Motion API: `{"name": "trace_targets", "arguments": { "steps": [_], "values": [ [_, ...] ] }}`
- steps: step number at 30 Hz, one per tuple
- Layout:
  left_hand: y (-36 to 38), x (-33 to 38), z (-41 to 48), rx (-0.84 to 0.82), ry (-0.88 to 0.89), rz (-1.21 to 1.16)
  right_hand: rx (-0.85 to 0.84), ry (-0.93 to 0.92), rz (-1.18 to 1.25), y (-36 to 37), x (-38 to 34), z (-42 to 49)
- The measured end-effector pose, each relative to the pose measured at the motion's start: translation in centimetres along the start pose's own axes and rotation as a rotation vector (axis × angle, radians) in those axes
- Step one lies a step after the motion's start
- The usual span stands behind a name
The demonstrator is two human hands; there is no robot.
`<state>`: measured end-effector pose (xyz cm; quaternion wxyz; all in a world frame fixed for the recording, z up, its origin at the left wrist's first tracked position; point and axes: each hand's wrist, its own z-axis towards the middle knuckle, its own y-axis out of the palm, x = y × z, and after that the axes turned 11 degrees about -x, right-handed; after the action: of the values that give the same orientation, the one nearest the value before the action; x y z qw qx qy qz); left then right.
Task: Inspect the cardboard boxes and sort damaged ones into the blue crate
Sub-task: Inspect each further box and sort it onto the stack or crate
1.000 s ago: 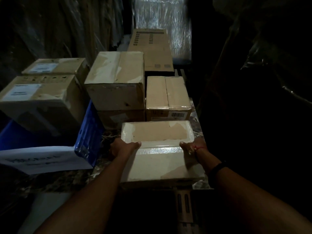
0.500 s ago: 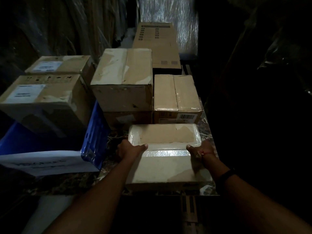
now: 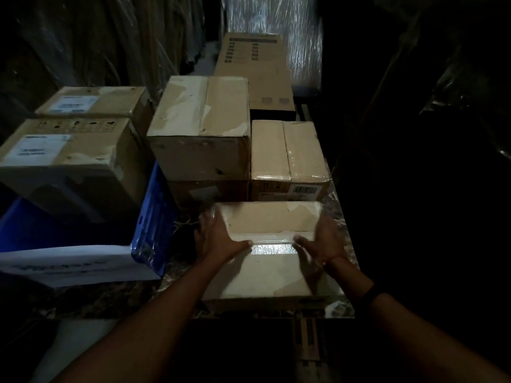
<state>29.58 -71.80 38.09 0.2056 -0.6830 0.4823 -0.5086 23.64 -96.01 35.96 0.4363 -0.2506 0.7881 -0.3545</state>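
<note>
Clasping the taped cardboard box (image 3: pixel 272 272), left hand (image 3: pixel 215 240) and right hand (image 3: pixel 322 243), fingers (image 3: pixel 208 223) clamped round its side edges.

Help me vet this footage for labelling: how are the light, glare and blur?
Head view: very dim, the right side nearly black; glare streaks the tape on the nearest box; the right hand is motion-blurred, the left hand sharper; the plastic wrap at the back gleams.

tan box (image 3: pixel 272 255) with pale glossy tape, blue crate (image 3: pixel 150 233) wearing a white sheet (image 3: pixel 74 268), mottled brown marbled counter (image 3: pixel 110 298), black wristband (image 3: pixel 372 295), red thread (image 3: pixel 330 258).
</note>
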Motion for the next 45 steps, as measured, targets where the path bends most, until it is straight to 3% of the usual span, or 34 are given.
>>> {"name": "trace_targets", "arguments": {
  "steps": [3,5,8,12,23,30,36,45],
  "values": [
    [-0.5,1.9,0.4,-0.255,0.264,0.412,-0.252,-0.273,-0.377,-0.2,-5.0,-0.7],
    [-0.8,3.2,0.3,-0.408,0.265,0.542,-0.389,-0.334,-0.532,0.4,-7.3,-0.2],
    [-0.6,4.1,0.4,-0.421,0.207,0.67,-0.476,-0.288,-0.624,1.3,-8.1,0.3],
    [-0.1,4.3,0.5,-0.368,0.19,0.766,-0.446,-0.272,-0.572,1.7,-8.0,0.3],
    [-0.6,4.0,-0.4,-0.35,0.198,0.695,-0.399,-0.322,-0.583,1.5,-6.7,0.9],
    [-2.5,1.8,-1.7,-0.386,0.139,0.755,-0.401,-0.179,-0.559,-0.5,-2.7,0.9],
    [-1.9,2.8,-1.6,-0.384,0.095,0.784,-0.387,-0.134,-0.534,-1.2,-4.2,-0.7],
    [-1.3,1.3,-3.6,-0.409,0.065,0.518,-0.353,-0.03,-0.49,0.2,-2.1,-4.2]
  ]
}}
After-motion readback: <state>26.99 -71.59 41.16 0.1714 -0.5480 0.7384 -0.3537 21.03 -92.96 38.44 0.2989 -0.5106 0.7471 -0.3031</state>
